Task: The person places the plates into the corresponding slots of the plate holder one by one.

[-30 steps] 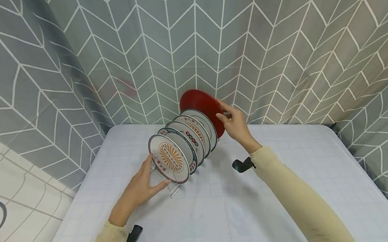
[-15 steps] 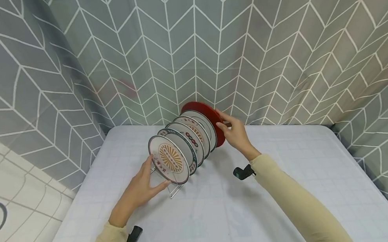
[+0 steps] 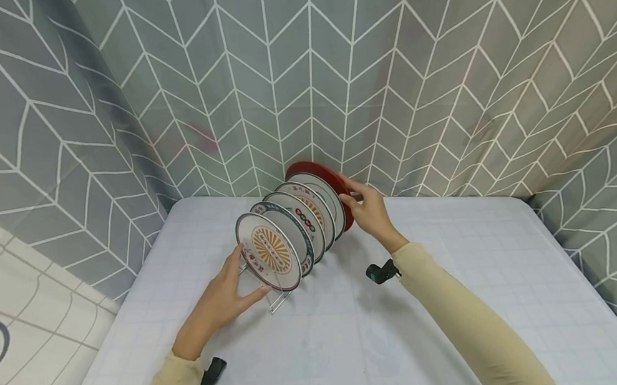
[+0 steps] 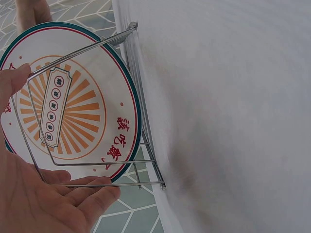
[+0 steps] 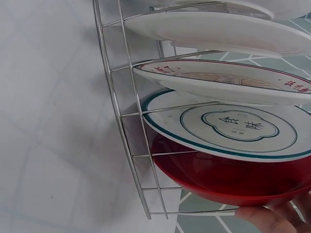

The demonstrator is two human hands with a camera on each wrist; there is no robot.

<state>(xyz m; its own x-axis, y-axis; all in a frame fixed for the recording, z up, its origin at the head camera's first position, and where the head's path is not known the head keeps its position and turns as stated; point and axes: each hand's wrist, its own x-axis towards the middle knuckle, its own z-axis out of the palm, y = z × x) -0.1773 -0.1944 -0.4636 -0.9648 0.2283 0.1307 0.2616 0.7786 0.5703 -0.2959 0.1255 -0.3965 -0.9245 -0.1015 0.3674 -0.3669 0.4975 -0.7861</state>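
Observation:
A wire dish rack (image 3: pixel 279 303) holds several round plates standing on edge in a row. The nearest plate (image 3: pixel 272 253) is white with an orange sunburst and a dark rim. My left hand (image 3: pixel 224 298) grips the rack's near end, thumb on one wire (image 4: pixel 82 54) and fingers around the lower wires in the left wrist view. At the far end stands a red plate (image 5: pixel 233 182), behind a white plate with a green rim (image 5: pixel 243 127). My right hand (image 3: pixel 369 212) holds the red plate by its outer edge; some of its fingers are cut off in the right wrist view.
The rack stands on a table with a white cloth (image 3: pixel 325 354), close to its back edge. A grey curtain with white chevron lines (image 3: pixel 251 79) hangs behind and at both sides. Black wrist cameras (image 3: pixel 213 373) sit at both cuffs.
My right hand has lowered the red plate into the far end of the rack, behind the white plates. My left hand has stayed at the near end.

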